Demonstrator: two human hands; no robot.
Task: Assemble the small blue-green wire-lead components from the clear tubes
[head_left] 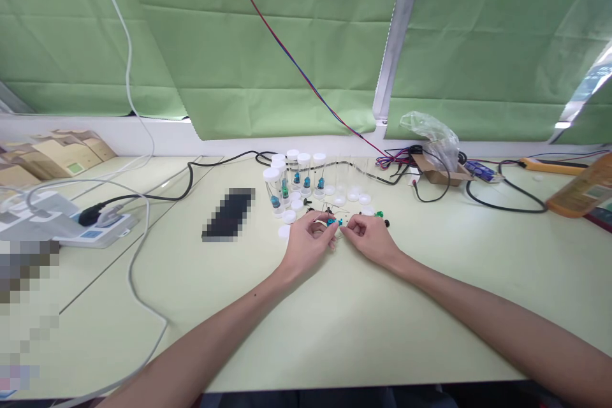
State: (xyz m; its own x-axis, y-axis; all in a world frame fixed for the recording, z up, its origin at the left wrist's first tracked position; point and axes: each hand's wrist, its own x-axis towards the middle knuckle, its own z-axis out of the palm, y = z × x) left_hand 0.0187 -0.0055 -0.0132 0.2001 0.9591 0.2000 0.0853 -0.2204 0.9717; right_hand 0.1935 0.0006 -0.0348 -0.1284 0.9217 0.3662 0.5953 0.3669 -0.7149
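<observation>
My left hand [310,237] pinches a small teal-blue plastic piece [331,222] between thumb and fingertips, with thin dark wires sticking up close by. Facing it, my right hand [371,237] is closed in a pinch beside the blue piece; what its fingertips hold is too small to make out. Just beyond the hands lie a small green piece [379,213] and a black one [387,223]. Behind stand several clear tubes with white caps, among them one tube [304,175] with a blue piece inside. Loose white caps [289,217] are scattered around.
Uncapped clear tubes [341,175] stand at the back. A pixelated dark slab [229,213] lies left, beyond it a power strip [102,229] with cables. Toward the right are a cardboard box [440,172] with a plastic bag, a black cable [507,207] and an orange bottle [583,188].
</observation>
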